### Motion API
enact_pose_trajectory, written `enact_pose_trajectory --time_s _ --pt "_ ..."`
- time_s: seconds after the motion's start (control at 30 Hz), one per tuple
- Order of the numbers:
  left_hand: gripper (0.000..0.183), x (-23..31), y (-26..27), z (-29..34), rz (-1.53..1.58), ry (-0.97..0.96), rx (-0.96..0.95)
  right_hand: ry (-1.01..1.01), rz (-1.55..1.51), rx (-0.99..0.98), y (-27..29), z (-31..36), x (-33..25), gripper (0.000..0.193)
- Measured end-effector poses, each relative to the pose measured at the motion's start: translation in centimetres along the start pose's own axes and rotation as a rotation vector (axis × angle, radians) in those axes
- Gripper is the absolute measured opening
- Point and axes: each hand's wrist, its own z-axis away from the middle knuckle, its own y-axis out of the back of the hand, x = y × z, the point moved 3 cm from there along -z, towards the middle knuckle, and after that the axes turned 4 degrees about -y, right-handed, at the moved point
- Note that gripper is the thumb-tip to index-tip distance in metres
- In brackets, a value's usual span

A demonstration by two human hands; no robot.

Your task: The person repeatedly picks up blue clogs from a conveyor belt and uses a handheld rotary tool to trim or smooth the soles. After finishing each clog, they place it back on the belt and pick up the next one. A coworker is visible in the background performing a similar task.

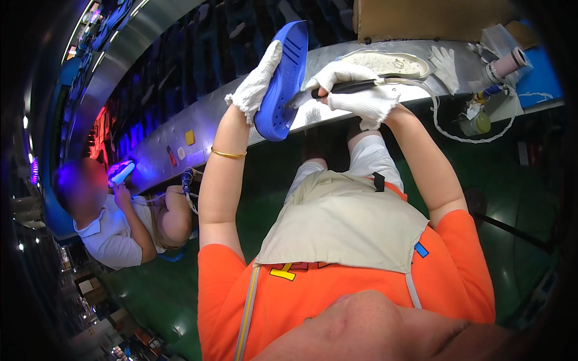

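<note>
The gloved left hand (256, 84) grips a blue shoe sole (282, 81) (upright); the right hand (355, 90), fingers closed, presses a dark tool (343, 88) against it.

left hand (256, 84) gripping blue shoe sole (283, 81), right hand (355, 90) holding tool (343, 87)

cardboard box (430, 18): brown, I see it at the tabletop's (241, 114) far edge
sticker (189, 137): small yellow square, tabletop's left part
</note>
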Motion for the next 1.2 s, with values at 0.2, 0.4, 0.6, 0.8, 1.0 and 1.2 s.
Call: enact_pose_trajectory --time_s 0.2,0.4,0.6,0.8,1.0,1.2 --pt "0.081 0.9 1.2 0.4 0.081 -0.066 -0.031 0.159 0.325 -0.099 1.2 0.3 -0.2 0.013" --pt "0.085 1.5 2.8 2.3 0.720 -0.521 -0.068 0.036 -0.226 0.085 1.3 1.2 0.6 0.018" --pt "0.073 -7.6 -0.5 2.6 1.001 0.006 -0.296 0.158 -0.058 0.178 0.1 2.4 1.6 0.018" --pt "0.055 -9.3 -5.3 4.0 1.151 -0.176 -0.268 0.223 0.000 0.352 1.0 2.5 2.0 0.022" --pt "0.061 -9.3 -6.5 3.6 1.019 -0.168 -0.323 0.386 0.031 0.354 -0.3 2.4 1.1 0.015" --pt "0.067 -8.4 -5.9 2.2 1.048 -0.219 -0.101 0.316 -0.130 0.224 -0.4 3.7 0.8 0.017"
